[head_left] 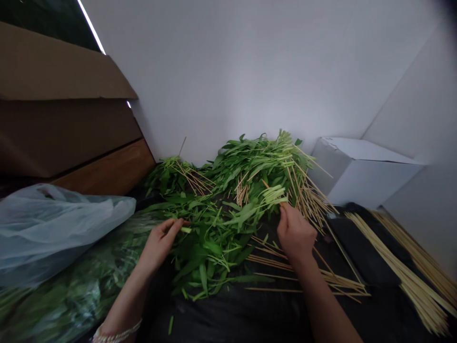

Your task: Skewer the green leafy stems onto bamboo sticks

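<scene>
My right hand (296, 231) is closed around a bamboo skewer. Several pale green stems of leafy greens (274, 196) are threaded side by side on it, their leaves trailing left, and its tip pokes out beyond them. On the left, my left hand (162, 240) pinches a short cut stem of leafy greens (185, 229) between thumb and fingers. Between both hands spreads a loose heap of leafy greens (209, 247). Bare skewers (274, 259) lie below my right hand on the black surface.
Behind the heap, filled skewers of greens (250, 157) are piled against the white wall. A white box (367, 166) stands at right, near bundles of long sticks (396, 271). At left are a clear plastic bag of greens (82, 276) and a cardboard box (64, 128).
</scene>
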Demonstrator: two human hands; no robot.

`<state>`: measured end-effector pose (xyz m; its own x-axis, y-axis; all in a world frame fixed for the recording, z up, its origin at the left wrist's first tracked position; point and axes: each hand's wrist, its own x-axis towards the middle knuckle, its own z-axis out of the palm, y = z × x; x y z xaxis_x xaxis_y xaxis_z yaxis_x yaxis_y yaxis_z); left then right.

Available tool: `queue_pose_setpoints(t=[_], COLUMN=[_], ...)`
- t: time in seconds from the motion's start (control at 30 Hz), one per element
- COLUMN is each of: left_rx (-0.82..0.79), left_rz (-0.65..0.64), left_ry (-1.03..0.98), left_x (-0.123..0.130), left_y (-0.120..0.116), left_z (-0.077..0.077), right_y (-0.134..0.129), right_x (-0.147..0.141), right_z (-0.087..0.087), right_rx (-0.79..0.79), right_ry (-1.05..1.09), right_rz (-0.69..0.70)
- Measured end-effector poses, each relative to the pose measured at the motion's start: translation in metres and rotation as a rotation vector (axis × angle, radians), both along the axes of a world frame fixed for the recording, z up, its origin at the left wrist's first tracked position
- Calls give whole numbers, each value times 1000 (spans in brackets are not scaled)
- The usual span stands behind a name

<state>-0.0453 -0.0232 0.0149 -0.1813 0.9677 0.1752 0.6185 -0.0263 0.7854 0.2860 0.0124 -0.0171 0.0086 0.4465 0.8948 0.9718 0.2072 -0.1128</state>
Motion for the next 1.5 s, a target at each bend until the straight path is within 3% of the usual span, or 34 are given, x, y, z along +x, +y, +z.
queue_pose_setpoints(t=[0.13, 0.23, 0.3, 0.37, 0.47, 0.57, 0.7, 0.83, 0.93, 1.07, 1.17, 1.27, 1.37, 1.5], left_rx=[-124, 50, 205, 260, 202, 152, 143, 42, 114, 181, 10, -239, -265, 6], left_rz=[-151, -129, -194, -369, -593, -665, -618, -598, -524, -285, -224, -280, -308, -167], left_ry=[302, 481, 521, 509, 512, 579, 660, 535, 362, 66, -311, -521, -349, -11], left_x=[-15, -14, -4, 12, 40, 62, 68, 51, 36, 22, 18, 15, 7, -6], left_y=[-4, -3, -6, -13, -29, -37, -17, 21, 42, 53, 54, 56, 63, 71], left_z=[-17, -26, -25, -17, -6, -8, -29, -39, -23, 15, 35, 34, 15, -5], right_y=[1, 2, 2, 2, 1, 1, 0, 0, 0, 0, -1, -1, 0, 0], right_x=[11, 13, 12, 9, 7, 5, 3, 1, 2, 1, -1, -2, -1, -3], right_z=[3, 3, 2, 2, 1, 1, 1, 0, -1, 0, 1, -1, -3, -4], right_rx=[21, -1, -20, -30, -36, -37, -30, -24, -30, -32, -31, -46, -63, -73], right_ry=[22, 34, 38, 39, 36, 33, 10, 21, 33, 22, 15, 12, 16, 20], right_rz=[-75, -83, -75, -61, -44, -33, -35, -14, -5, -6, -6, -6, -2, 9])
